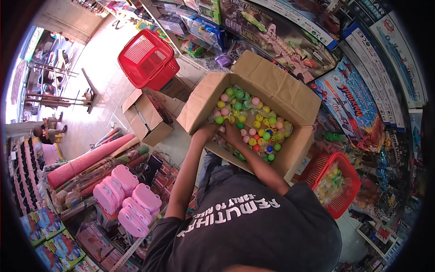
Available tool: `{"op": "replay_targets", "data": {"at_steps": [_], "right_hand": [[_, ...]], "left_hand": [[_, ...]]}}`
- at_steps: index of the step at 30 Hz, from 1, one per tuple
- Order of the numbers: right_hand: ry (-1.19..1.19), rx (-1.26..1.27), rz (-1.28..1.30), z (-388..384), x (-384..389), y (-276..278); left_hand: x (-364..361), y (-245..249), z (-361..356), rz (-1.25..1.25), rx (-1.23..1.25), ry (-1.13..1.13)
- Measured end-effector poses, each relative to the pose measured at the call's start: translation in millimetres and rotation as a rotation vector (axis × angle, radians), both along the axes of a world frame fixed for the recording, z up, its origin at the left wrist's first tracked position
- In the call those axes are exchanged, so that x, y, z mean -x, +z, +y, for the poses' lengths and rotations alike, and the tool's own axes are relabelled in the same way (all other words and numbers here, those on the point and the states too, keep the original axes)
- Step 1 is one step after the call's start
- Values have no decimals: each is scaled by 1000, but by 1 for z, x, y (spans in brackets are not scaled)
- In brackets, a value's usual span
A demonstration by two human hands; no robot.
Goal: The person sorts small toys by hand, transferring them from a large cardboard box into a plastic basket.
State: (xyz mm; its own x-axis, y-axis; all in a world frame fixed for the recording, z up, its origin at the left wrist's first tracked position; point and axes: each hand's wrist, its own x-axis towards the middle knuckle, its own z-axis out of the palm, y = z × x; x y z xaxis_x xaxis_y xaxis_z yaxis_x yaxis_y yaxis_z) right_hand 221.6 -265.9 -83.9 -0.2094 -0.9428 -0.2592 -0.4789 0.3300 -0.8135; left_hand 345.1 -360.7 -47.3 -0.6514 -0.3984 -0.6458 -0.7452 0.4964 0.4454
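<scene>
An open cardboard box in front of me holds many small colored balls, in yellow, green, pink, red and blue. Some clear plastic wrapping shows among them. My left hand reaches over the box's near left edge, its fingers bent in beside a few pale pink balls. Close against it, inside the same corner, is my right hand, fingers curled down among the balls. Both hands look closed, and what lies between their fingers is too small and covered to make out.
A red basket holding bagged balls stands at right. Beyond the box are another red basket and a smaller carton. Pink cases and rolled mats lie left. Boxed toys line the shelves. A person is far left.
</scene>
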Motion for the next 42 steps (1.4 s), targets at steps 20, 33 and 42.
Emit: {"op": "replay_targets", "data": {"at_steps": [20, 33, 42], "right_hand": [[-47, -45, -756, 26, 38, 0], [-280, -90, -1314, 16, 44, 45], [-100, 35, -721, 30, 45, -8]], "left_hand": [[12, 54, 7, 269, -224, 101], [13, 52, 2, 512, 44, 157], [8, 41, 3, 690, 148, 296]]}}
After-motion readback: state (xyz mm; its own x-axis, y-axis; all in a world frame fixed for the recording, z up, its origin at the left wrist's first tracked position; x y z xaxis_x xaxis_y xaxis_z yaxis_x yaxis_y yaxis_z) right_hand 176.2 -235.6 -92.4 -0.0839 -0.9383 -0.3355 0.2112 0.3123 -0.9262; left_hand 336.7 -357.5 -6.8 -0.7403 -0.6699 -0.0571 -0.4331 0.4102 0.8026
